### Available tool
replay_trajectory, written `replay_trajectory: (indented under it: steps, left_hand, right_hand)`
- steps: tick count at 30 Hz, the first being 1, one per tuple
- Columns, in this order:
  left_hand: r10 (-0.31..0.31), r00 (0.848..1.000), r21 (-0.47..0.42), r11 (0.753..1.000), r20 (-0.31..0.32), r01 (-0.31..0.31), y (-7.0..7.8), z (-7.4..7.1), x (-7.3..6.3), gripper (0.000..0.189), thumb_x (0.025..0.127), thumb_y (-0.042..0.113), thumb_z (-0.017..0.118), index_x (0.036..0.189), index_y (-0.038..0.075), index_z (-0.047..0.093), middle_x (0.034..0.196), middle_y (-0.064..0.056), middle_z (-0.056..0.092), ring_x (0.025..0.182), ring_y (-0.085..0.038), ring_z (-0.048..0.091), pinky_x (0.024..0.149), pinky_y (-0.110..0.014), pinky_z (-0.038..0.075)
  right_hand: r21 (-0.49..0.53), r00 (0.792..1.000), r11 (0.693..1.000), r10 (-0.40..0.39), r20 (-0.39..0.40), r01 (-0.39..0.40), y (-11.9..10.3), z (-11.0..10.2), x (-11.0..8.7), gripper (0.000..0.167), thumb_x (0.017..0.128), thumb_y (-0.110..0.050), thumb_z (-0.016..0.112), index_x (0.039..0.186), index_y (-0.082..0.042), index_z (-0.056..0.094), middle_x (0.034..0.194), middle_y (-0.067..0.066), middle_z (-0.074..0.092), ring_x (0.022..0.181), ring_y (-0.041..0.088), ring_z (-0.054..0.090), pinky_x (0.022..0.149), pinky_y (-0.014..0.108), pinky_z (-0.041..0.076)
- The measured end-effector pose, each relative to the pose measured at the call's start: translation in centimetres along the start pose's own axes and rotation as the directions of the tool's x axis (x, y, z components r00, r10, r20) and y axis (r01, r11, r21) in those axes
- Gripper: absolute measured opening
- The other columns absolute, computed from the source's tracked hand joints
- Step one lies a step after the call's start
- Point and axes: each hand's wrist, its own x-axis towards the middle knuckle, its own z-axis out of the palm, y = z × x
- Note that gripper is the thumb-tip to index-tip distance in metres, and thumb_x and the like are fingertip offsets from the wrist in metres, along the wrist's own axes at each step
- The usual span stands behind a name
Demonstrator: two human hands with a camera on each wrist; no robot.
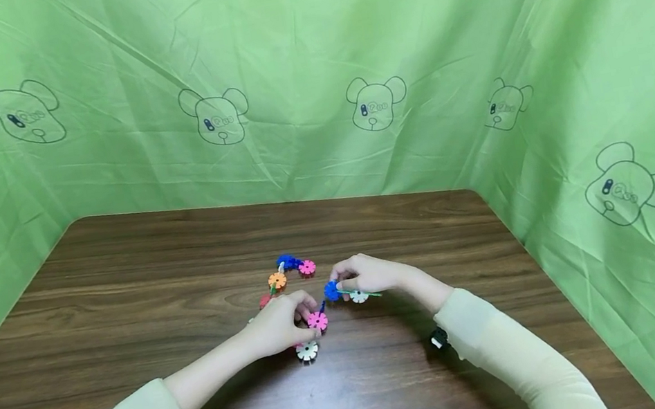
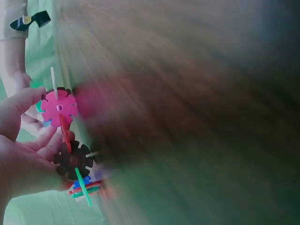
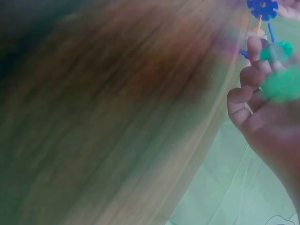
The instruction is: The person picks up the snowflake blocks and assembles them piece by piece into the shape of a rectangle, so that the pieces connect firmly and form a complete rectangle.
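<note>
Colourful notched snowflake discs are slotted together in a curving chain near the middle of the table. My left hand (image 1: 278, 324) pinches a pink disc (image 1: 317, 321) near one end of the chain, with a white disc (image 1: 307, 351) just below it. In the left wrist view, a black disc (image 2: 73, 160) and a green disc (image 2: 83, 187) hang near the palm. My right hand (image 1: 368, 272) pinches a blue disc (image 1: 332, 291), with a dark blue disc edge-on (image 1: 322, 307) between it and the pink one. A green disc (image 3: 283, 85) lies by the right palm.
Farther back, the chain shows an orange disc (image 1: 277, 281), a second pink disc (image 1: 307, 267) and blue discs (image 1: 287, 262). My left hand partly covers a red disc (image 1: 265, 301). Green cloth (image 1: 295, 153) with bear drawings stands behind the brown wooden table (image 1: 154, 271).
</note>
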Motion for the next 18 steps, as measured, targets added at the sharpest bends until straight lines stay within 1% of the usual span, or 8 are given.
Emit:
replay_trajectory:
  steps: [3,6,9,13,18]
  left_hand:
    - [0.012,1.000,-0.039,0.999,0.017,-0.011,-0.5,-0.3,-0.1,0.037,0.071,0.024,0.081,0.100,0.009,0.064,0.083,0.004,0.063,0.080,-0.012,0.059,0.072,-0.025,0.049]
    - [0.025,0.999,-0.059,0.998,0.028,-0.024,-0.6,-0.5,-0.3,0.038,0.071,0.023,0.082,0.101,0.009,0.064,0.085,0.004,0.063,0.081,-0.013,0.059,0.075,-0.028,0.051]
    - [0.040,0.999,-0.076,0.996,0.034,-0.038,-0.6,-0.6,-0.4,0.037,0.071,0.023,0.082,0.102,0.009,0.065,0.086,0.003,0.064,0.082,-0.014,0.059,0.076,-0.030,0.051]
    - [0.053,0.998,-0.080,0.996,0.045,-0.049,-0.5,-0.7,-0.5,0.036,0.071,0.022,0.082,0.102,0.010,0.067,0.086,0.004,0.065,0.083,-0.013,0.059,0.077,-0.030,0.051]
    - [0.056,0.996,-0.065,0.997,0.062,-0.052,-0.4,-0.9,-0.5,0.033,0.073,0.021,0.081,0.102,0.012,0.068,0.087,0.005,0.065,0.084,-0.013,0.060,0.077,-0.029,0.051]
  right_hand:
    - [0.074,0.998,0.996,0.040,0.041,-0.043,0.0,-0.1,0.3,0.012,0.096,-0.011,0.052,0.093,-0.011,0.063,0.078,0.006,0.068,0.063,0.008,0.057,0.057,0.022,0.046]
    - [0.104,0.996,0.993,0.056,0.072,-0.063,0.3,-0.1,0.7,0.015,0.097,-0.012,0.051,0.091,-0.012,0.064,0.078,0.008,0.069,0.065,0.010,0.058,0.058,0.022,0.045]
    - [0.122,0.994,0.990,0.054,0.091,-0.065,0.5,-0.1,1.0,0.016,0.097,-0.014,0.050,0.092,-0.012,0.065,0.078,0.007,0.069,0.066,0.010,0.059,0.059,0.023,0.045]
    - [0.129,0.992,0.990,0.047,0.121,-0.062,0.4,-0.3,1.2,0.016,0.097,-0.016,0.049,0.092,-0.013,0.065,0.079,0.008,0.069,0.066,0.011,0.059,0.059,0.023,0.045]
    - [0.124,0.984,0.990,0.038,0.177,-0.061,0.2,-0.7,1.3,0.015,0.096,-0.014,0.051,0.092,-0.014,0.066,0.081,0.011,0.069,0.074,0.020,0.063,0.063,0.023,0.045]
